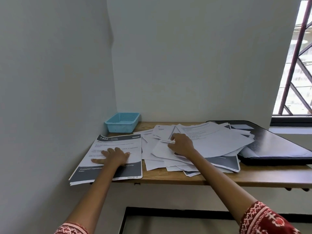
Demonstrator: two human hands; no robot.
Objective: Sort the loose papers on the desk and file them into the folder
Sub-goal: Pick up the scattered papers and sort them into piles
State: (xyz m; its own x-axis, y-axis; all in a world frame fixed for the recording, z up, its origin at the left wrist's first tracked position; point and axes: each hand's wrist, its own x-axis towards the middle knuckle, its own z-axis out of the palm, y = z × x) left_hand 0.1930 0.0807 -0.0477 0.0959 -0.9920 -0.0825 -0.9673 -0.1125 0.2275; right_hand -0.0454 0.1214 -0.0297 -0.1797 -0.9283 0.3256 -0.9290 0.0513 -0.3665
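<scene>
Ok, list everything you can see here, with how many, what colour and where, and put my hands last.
Wooden desk: one, brown, against the wall corner.
Blue plastic mesh basket: one, light blue, far left corner of the desk.
Neat stack of printed sheets: one, white with dark grey bands, left end of the desk, overhanging the front edge.
Loose pile of papers: one heap, count unclear, white and grey, desk middle.
Black folder: one, right end of the desk, partly under the pile.
Window with red-brown grille: one, upper right.
Left hand: flat on the neat stack.
Right hand: on the loose pile, fingers at a sheet.
</scene>
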